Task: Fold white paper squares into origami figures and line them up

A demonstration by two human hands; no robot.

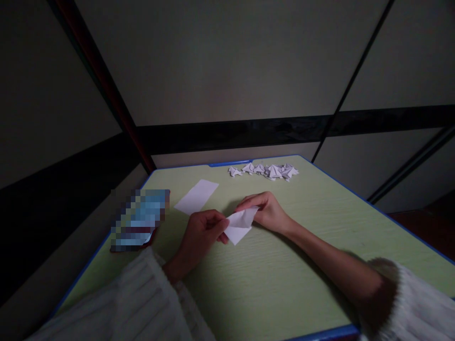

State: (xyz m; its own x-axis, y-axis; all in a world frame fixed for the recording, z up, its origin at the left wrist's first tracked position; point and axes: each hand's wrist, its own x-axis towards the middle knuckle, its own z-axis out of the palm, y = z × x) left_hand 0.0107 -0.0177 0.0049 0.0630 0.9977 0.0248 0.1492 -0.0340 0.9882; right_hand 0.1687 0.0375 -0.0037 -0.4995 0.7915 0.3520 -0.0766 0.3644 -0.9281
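beyond the left hand (202, 232) and right hand (272, 214), both pinched closely on a creased paper (239, 226), lie folded figures (274, 171).

We cannot make out what the pixelated device (142, 220) shows. The folded paper (239, 226) hides part of the right hand (270, 213). The paper figures (274, 171) overlap, too small for us to count. The bottom edge crops both knitted sleeves (124, 296).

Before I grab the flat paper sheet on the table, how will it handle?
The flat sheet looks thin, so probably light and floppy. Lying flat on the table, it would likely slide when pushed and be hard to pinch up.
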